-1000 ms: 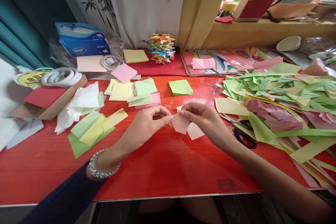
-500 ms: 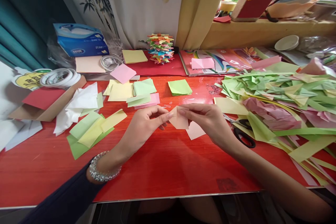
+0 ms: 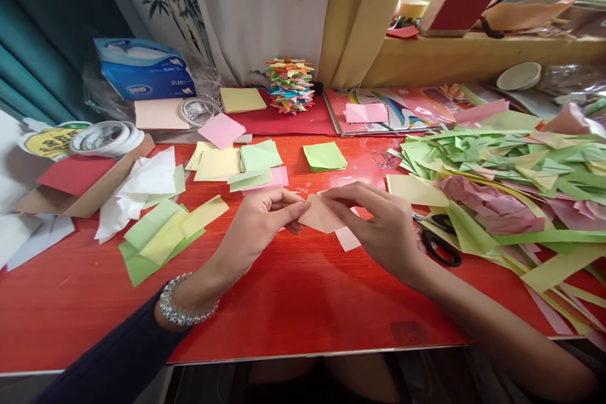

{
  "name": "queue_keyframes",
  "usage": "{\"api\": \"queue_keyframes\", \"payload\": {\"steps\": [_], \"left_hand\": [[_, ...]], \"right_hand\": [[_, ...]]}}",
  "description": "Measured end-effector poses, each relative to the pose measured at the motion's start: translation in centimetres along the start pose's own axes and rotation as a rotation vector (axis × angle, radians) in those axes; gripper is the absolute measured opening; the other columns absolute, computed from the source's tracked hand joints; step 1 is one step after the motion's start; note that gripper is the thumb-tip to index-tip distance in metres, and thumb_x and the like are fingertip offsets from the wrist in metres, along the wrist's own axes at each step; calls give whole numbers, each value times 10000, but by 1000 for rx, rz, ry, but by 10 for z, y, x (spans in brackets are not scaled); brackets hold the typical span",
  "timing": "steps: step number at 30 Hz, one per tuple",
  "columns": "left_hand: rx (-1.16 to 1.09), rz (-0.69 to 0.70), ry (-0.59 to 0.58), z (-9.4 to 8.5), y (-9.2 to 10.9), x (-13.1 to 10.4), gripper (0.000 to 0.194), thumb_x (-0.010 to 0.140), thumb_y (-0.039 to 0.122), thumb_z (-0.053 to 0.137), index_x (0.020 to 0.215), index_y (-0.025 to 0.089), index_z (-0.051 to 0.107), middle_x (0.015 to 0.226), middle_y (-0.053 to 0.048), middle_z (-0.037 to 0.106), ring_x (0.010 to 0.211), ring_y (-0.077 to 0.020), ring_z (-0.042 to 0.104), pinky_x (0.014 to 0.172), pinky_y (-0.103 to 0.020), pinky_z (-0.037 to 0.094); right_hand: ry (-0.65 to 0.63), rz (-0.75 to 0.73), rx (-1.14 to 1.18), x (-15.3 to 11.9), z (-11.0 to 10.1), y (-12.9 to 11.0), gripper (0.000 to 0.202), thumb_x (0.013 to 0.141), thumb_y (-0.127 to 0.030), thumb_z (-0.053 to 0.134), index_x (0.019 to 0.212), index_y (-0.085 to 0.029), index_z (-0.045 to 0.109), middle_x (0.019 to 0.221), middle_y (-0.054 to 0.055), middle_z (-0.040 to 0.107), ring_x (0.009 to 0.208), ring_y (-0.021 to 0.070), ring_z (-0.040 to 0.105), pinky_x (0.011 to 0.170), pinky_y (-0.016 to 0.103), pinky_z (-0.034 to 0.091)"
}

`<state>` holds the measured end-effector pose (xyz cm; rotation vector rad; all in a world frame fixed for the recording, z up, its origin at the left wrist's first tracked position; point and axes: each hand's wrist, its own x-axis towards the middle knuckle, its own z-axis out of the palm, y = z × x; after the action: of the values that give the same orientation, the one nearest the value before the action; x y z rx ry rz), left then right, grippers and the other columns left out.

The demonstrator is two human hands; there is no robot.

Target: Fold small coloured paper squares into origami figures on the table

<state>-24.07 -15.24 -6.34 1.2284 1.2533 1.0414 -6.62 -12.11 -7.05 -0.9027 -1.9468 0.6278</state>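
Note:
My left hand (image 3: 258, 224) and my right hand (image 3: 379, 221) meet over the middle of the red table (image 3: 293, 297), both pinching a small pink paper square (image 3: 318, 216) that is folded between the fingertips. Another pink paper piece (image 3: 347, 238) lies flat on the table just under my right hand. Black-handled scissors (image 3: 438, 237) rest right of my right wrist. A bead bracelet (image 3: 182, 309) circles my left wrist.
Green, yellow and pink paper squares (image 3: 239, 167) lie left and behind the hands. A large heap of paper offcuts (image 3: 502, 183) fills the right side. Tape rolls (image 3: 106, 137), a tissue box (image 3: 142, 69) and a stack of folded colourful pieces (image 3: 290, 85) stand at the back.
The pink paper has tilted from hanging upright to lying flatter, lower toward the table. My right hand has turned over it, its fingers now stretching across the paper.

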Motion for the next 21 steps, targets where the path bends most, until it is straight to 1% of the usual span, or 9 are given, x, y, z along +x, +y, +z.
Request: {"api": "queue_keyframes", "payload": {"steps": [2,3,5,8,10,12,15,17,21], "left_hand": [[-3,4,5,-1,1,0,203,774,337,601,749,136,612,679,0,588,604,-88,538,577,-200,444],[2,10,7,-1,2,0,198,776,334,599,751,138,614,683,-1,590,608,-88,540,575,-198,442],[25,31,12,-1,2,0,188,777,329,598,747,144,617,687,2,591,616,-88,540,575,-195,436],[99,64,10,-2,3,-1,187,777,335,594,734,155,616,673,10,584,617,-88,527,584,-199,423],[151,78,1,-2,3,-2,193,782,344,582,735,160,617,667,10,582,617,-93,518,591,-209,417],[190,85,-17,-2,3,-2,197,785,349,572,741,162,617,671,5,582,617,-101,512,590,-220,415],[212,83,-49,-3,3,-1,197,786,344,561,744,160,618,691,-7,590,622,-113,518,588,-231,422],[219,70,-78,-4,3,0,196,781,343,562,740,160,618,698,-11,596,629,-118,528,591,-234,429],[244,15,-143,-6,3,3,221,768,376,569,744,163,623,712,-17,603,647,-126,548,619,-248,437]], "right_hand": [[-16,-81,-23,1,-2,-2,120,797,-166,554,829,-190,667,840,39,679,756,139,611,687,259,483],[-33,-67,13,2,-2,-2,114,797,-178,559,824,-189,669,856,41,679,775,144,611,700,263,481],[-71,61,138,4,-4,-2,113,803,-228,563,820,-188,668,848,37,674,765,142,603,692,265,478],[-158,324,358,8,-6,1,157,802,-298,567,821,-178,666,798,32,658,721,132,579,639,254,461],[-236,459,478,10,-7,4,156,764,-312,611,816,-173,662,804,29,652,740,130,574,655,252,451],[-330,559,566,12,-8,7,178,725,-311,652,846,-180,662,855,27,655,784,133,576,694,254,442],[-482,637,640,14,-8,11,232,722,-320,654,907,-183,676,887,41,662,794,139,580,706,263,434],[-553,657,662,15,-9,12,227,730,-327,645,887,-170,691,829,46,670,743,136,582,677,264,439],[-579,701,655,15,-9,14,202,704,-323,669,811,-156,711,750,39,672,670,122,579,630,257,458]]}}
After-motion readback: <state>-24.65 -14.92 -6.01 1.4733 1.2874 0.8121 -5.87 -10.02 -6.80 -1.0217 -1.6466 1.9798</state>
